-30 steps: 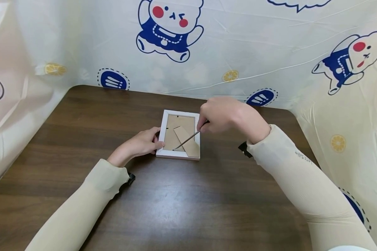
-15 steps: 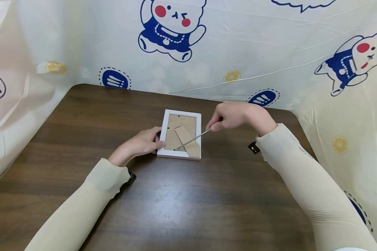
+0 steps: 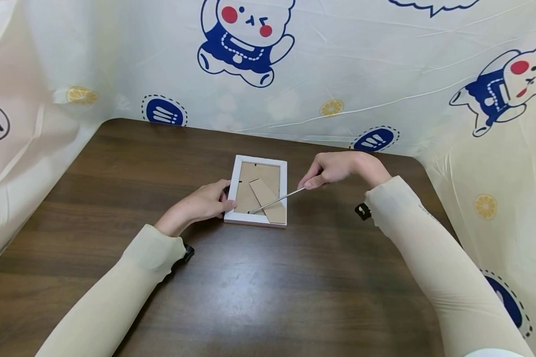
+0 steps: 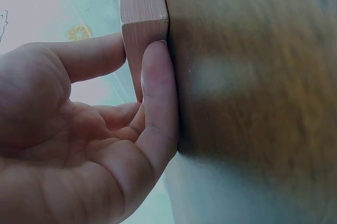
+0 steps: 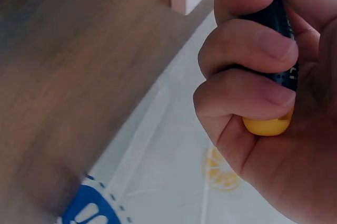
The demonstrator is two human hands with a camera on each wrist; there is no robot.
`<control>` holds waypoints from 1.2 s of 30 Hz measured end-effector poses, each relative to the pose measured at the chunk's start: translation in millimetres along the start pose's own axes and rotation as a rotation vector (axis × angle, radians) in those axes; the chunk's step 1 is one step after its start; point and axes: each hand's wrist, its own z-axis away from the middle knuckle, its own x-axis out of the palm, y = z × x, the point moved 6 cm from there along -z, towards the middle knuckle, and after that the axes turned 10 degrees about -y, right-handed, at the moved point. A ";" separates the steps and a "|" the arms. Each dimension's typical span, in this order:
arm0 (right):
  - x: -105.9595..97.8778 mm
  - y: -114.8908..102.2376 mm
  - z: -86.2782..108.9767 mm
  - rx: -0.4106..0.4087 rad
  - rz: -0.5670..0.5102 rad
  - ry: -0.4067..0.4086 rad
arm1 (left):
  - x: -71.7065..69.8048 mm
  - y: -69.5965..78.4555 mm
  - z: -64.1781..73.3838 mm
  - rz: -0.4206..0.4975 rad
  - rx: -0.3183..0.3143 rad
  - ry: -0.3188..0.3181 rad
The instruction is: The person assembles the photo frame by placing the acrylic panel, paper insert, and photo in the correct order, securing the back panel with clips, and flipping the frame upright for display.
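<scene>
A white picture frame (image 3: 231, 198) lies face down on the table in the head view, its brown backing and slanted stand strip (image 3: 263, 196) facing up. My left hand (image 3: 201, 204) grips its left edge, thumb on the rim; in the left wrist view, fingers press the frame's side (image 4: 145, 39). My right hand (image 3: 337, 168) holds a screwdriver (image 3: 279, 200) just right of the frame. Its thin shaft slants across the stand strip, with the tip at a small dark tab near the backing's lower left corner. Curled fingers cover much of the dark, yellow-ended handle (image 5: 268, 127).
The brown wooden table (image 3: 232, 297) extends around the frame on every side. A pale curtain (image 3: 295, 74) printed with cartoon figures and lemon slices hangs behind the table and along its sides.
My right hand has moved right and slightly down, bringing the screwdriver shaft to a lower slant. The tip stays near the same corner tab. Left hand and frame hold their place.
</scene>
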 end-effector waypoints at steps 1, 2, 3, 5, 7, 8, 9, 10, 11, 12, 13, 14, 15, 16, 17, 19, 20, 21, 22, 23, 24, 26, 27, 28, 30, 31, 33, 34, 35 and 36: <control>0.7 2.9 -1.3 -0.005 -0.020 -0.009 | 0.2 -0.4 -0.2 0.000 -0.001 0.002; 1.3 5.6 -2.6 -0.008 -0.039 -0.017 | 0.1 -0.4 -0.2 0.000 -0.001 0.003; 2.0 8.1 -3.5 -0.012 -0.053 -0.023 | 0.1 -0.5 -0.2 -0.001 -0.001 0.005; 3.5 13.5 -5.8 -0.013 -0.077 -0.033 | 0.1 -0.6 -0.2 -0.001 0.000 0.008; 5.2 18.5 -7.5 -0.013 -0.098 -0.039 | 0.0 -0.2 0.1 -0.002 0.001 0.010; 6.3 20.7 -8.4 -0.014 -0.107 -0.043 | -0.1 0.3 0.5 -0.003 0.002 0.010; 7.6 23.0 -9.2 -0.016 -0.117 -0.048 | 0.1 0.5 0.6 -0.004 0.002 0.011; 9.0 24.9 -9.9 -0.015 -0.127 -0.053 | 0.2 0.4 0.6 -0.004 0.002 0.011; 10.3 26.8 -10.4 -0.014 -0.136 -0.056 | 0.3 0.5 0.8 -0.004 0.002 0.011; 11.7 28.8 -10.9 -0.013 -0.149 -0.061 | 0.2 0.8 1.0 -0.004 0.003 0.010; 13.0 30.5 -11.3 -0.011 -0.160 -0.065 | 0.3 0.6 1.0 -0.005 0.002 0.010; 14.4 32.3 -11.6 -0.008 -0.173 -0.069 | 0.3 0.6 1.0 -0.004 0.002 0.011; 15.7 33.8 -11.6 -0.004 -0.188 -0.072 | 0.3 0.5 0.8 -0.003 0.003 0.012; 17.0 35.5 -11.7 0.003 -0.202 -0.073 | 0.2 0.7 0.9 -0.003 0.003 0.013; 18.3 37.2 -11.9 0.007 -0.217 -0.075 | 0.2 0.7 0.8 -0.003 0.004 0.013; 20.8 40.0 -12.3 0.014 -0.247 -0.080 | 0.3 -0.2 -0.1 -0.002 0.003 0.013; 21.8 41.4 -12.6 0.019 -0.259 -0.081 | 0.1 0.0 0.0 0.000 0.004 0.013; 22.8 42.5 -12.9 0.021 -0.271 -0.084 | 0.1 -0.5 -0.4 -0.001 0.004 0.013; 23.8 43.8 -13.2 0.023 -0.282 -0.086 | 0.1 -0.7 -0.7 -0.001 0.003 0.012; 24.7 44.8 -13.1 0.026 -0.295 -0.087 | 0.2 -1.1 -1.1 -0.001 0.002 0.011; 25.3 45.6 -12.9 0.029 -0.304 -0.087 | 0.1 -1.0 -1.1 -0.001 0.003 0.009; 26.3 46.8 -12.8 0.036 -0.318 -0.085 | -0.1 -1.1 -0.6 -0.002 0.004 0.009; 26.9 46.9 -12.5 0.038 -0.325 -0.085 | 0.0 -1.5 -0.5 -0.005 0.005 0.009; 27.2 47.0 -12.2 0.040 -0.331 -0.083 | -0.2 -1.4 -0.2 -0.007 0.005 0.010; 28.0 46.7 -11.6 0.041 -0.339 -0.080 | -0.4 -1.7 0.1 -0.010 0.002 0.012; 28.6 46.3 -11.2 0.043 -0.342 -0.081 | -0.4 -2.1 -0.3 -0.011 0.001 0.013; 29.7 45.0 -10.6 0.042 -0.343 -0.083 | -0.2 -1.8 -0.1 -0.013 0.001 0.014; 30.2 45.2 -10.2 0.048 -0.341 -0.083 | -0.1 -1.9 -0.5 -0.011 -0.001 0.016; 30.9 45.3 -9.6 0.055 -0.340 -0.083 | -0.1 -1.6 -0.6 -0.010 0.000 0.017; 31.6 45.7 -9.0 0.065 -0.339 -0.083 | 0.0 -1.2 -0.7 -0.009 0.003 0.018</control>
